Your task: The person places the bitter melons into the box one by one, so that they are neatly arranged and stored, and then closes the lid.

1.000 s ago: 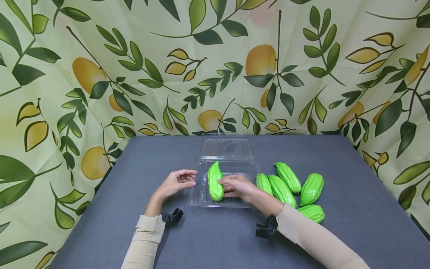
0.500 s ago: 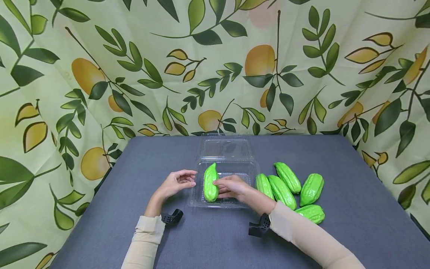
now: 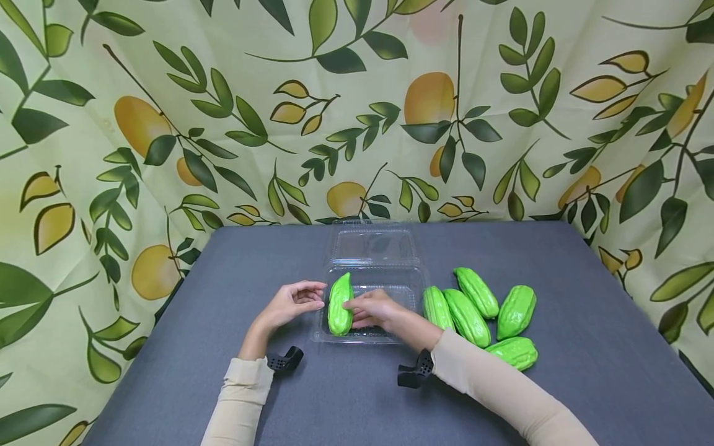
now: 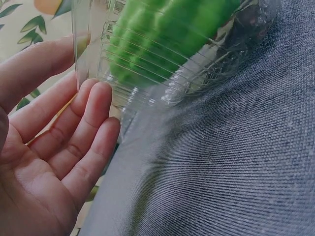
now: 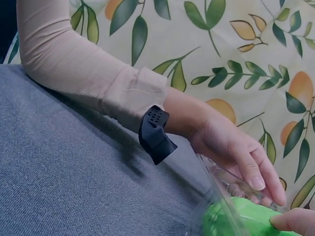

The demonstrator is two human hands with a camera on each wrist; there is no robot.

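One glossy green, ribbed, tapering gourd: within the left part of a clear plastic hinged container; long axis front to back, narrow tip pointing away from the person, angled slightly right. Right hand: thumb and fingers pinching the gourd's right flank. Left hand: thumb and fingers apart, loosely bent, at the container's left edge; whether they touch it, I cannot tell. Five similar green gourds: on the grey table, right of the container.
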